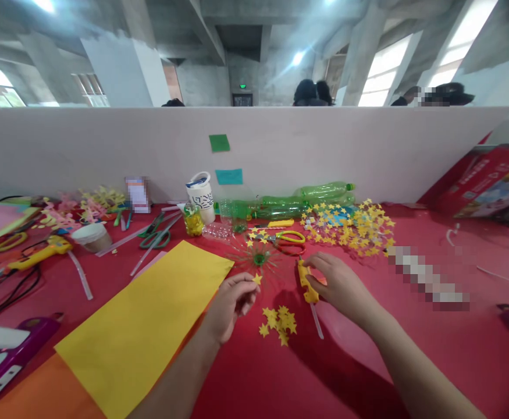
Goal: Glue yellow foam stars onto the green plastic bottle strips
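Yellow star: pinched | white cup: black marks | box: lettering illegible

Small five-pointed yellow star left of a slightly slanted yellow glue gun

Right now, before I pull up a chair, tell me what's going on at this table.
A person's left hand holds up a small yellow star, while the right hand is at a yellow glue gun; how firmly it grips is unclear. Just beyond the left hand is a green plastic piece with thin strips splayed out, a few stars at its far side. More loose yellow stars lie in a pile nearer the person.
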`<action>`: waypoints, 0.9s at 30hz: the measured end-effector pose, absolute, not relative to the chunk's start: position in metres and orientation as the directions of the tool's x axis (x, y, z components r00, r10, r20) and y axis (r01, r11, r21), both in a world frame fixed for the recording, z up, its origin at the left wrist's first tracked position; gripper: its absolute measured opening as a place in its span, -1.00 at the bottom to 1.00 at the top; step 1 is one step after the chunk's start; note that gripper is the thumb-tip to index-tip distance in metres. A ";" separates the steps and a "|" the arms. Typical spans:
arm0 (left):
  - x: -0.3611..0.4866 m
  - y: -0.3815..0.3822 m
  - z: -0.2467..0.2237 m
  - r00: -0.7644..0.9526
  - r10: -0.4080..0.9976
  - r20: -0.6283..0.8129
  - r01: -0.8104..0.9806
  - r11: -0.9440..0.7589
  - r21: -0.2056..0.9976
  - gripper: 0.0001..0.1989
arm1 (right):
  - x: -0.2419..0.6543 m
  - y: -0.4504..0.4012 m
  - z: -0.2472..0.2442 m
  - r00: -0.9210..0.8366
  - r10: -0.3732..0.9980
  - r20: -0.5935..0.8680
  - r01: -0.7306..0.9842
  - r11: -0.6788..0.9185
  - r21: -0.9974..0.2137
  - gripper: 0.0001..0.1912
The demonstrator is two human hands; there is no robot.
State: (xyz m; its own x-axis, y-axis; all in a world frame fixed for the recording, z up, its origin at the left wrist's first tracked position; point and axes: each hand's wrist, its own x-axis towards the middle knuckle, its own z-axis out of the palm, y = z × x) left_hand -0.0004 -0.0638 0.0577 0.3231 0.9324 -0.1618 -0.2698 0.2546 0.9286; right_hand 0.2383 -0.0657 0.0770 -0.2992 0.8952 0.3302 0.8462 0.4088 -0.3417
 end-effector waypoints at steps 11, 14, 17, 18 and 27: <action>0.003 -0.068 0.054 0.615 0.764 -0.194 -0.457 0.546 0.702 -0.87 | 0.172 -0.078 0.075 -0.371 0.797 0.476 0.464 0.603 -0.649 -0.89; 0.002 -0.068 0.052 0.647 0.736 -0.200 -0.484 0.600 0.637 -0.85 | 0.175 -0.075 0.075 -0.415 0.768 0.487 0.432 0.638 -0.638 -0.89; 0.002 -0.067 0.051 0.646 0.730 -0.224 -0.499 0.625 0.600 -0.86 | 0.175 -0.073 0.079 -0.463 0.743 0.484 0.407 0.663 -0.628 -0.87; 0.002 -0.067 0.051 0.641 0.732 -0.232 -0.503 0.629 0.593 -0.86 | 0.174 -0.072 0.080 -0.473 0.740 0.479 0.406 0.665 -0.627 -0.86; -0.001 -0.063 0.053 0.613 0.752 -0.242 -0.478 0.598 0.644 -0.84 | 0.172 -0.064 0.083 -0.485 0.731 0.480 0.448 0.679 -0.582 -0.87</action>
State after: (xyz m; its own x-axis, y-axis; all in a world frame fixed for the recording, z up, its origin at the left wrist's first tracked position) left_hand -0.0006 -0.0626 0.0533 0.6134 0.7517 -0.2425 -0.4778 0.5976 0.6439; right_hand 0.1716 -0.0636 0.0831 -0.4849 0.7313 0.4796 0.4481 0.6787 -0.5819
